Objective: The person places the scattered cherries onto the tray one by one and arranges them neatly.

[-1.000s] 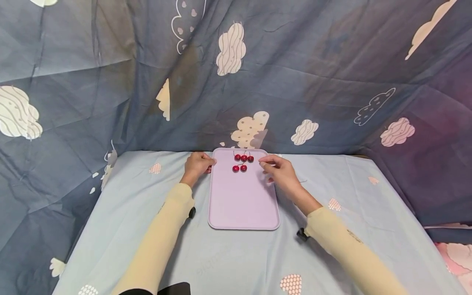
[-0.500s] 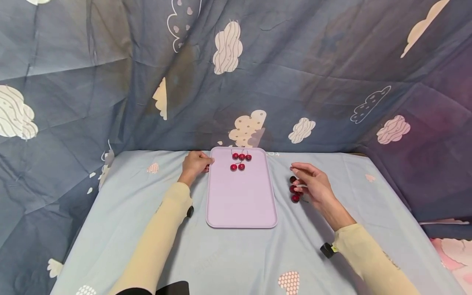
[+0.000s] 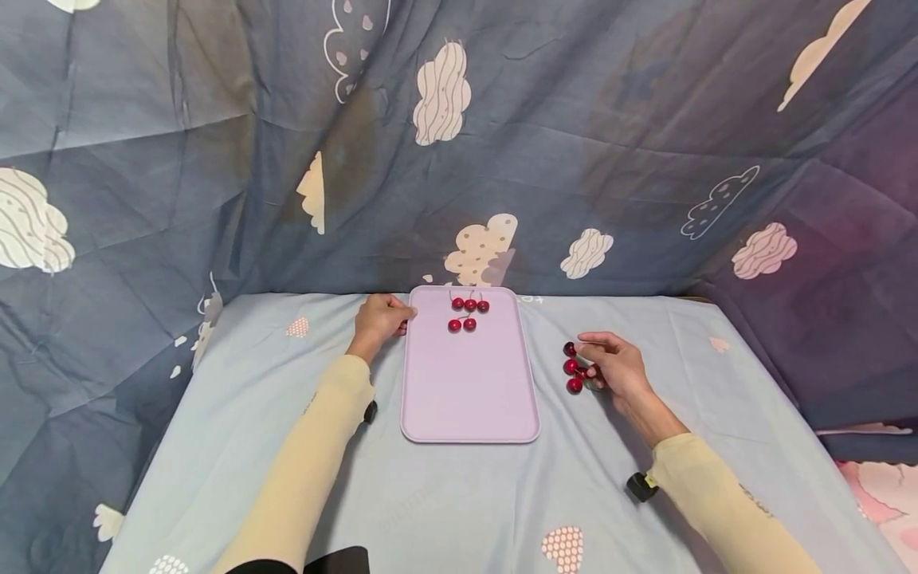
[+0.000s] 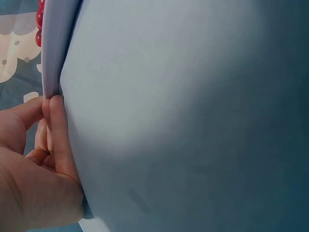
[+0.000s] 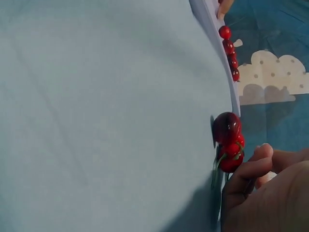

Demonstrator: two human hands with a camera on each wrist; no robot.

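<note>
Nearest spreads the pale, wrinkled, cloth-covered counter. Right of the smooth, rectangular tray, loose glossy cherries remain; the right grip is narrow at them, whether holding one unclear. Farther, the left grip pinches the tray's edge. Five stemmed cherries already lie inside, so loading seems partly done. Creased cloud-print fabric hangs behind.

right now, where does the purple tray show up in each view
Head: purple tray near the middle, just below centre, seen from above.
Left wrist: purple tray at the upper left, a narrow strip seen edge-on.
Right wrist: purple tray at the upper right, also edge-on.
Shared landmark: red cherries on it.
</note>
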